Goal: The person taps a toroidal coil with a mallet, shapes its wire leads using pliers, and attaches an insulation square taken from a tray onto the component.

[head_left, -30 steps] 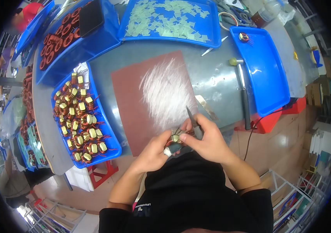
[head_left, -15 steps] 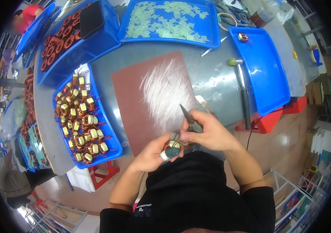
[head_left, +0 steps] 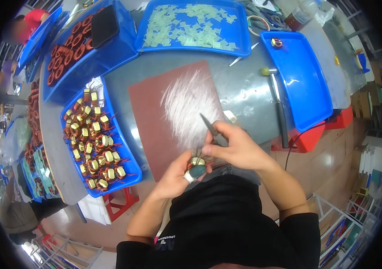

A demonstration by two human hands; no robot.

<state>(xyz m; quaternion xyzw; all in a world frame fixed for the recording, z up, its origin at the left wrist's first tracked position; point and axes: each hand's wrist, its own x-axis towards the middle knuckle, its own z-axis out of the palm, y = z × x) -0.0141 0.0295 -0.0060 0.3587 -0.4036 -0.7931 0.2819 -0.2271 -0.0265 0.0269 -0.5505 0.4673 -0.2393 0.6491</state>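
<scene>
Left hand (head_left: 176, 176) beside curled right hand (head_left: 234, 145)

And there's the red-brown mat (head_left: 180, 116), slashed with dense white streaks, alongside a dark grey pointed tool (head_left: 207, 122) and a deep green finger cover (head_left: 197, 171)! The held coil (head_left: 198, 160), half hidden, looks coppery with pale yellow, matching the copper-and-cream coils (head_left: 94, 143) in their bright blue tray (head_left: 131, 168), while the squares (head_left: 186, 24) show pale mint.

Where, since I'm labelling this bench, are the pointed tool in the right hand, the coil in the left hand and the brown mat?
Pointed tool (head_left: 207, 122), head view: on its dark tapering part.
Coil (head_left: 197, 161), head view: on its pale yellow part.
Brown mat (head_left: 185, 107), head view: on its whitish, marked middle.
</scene>
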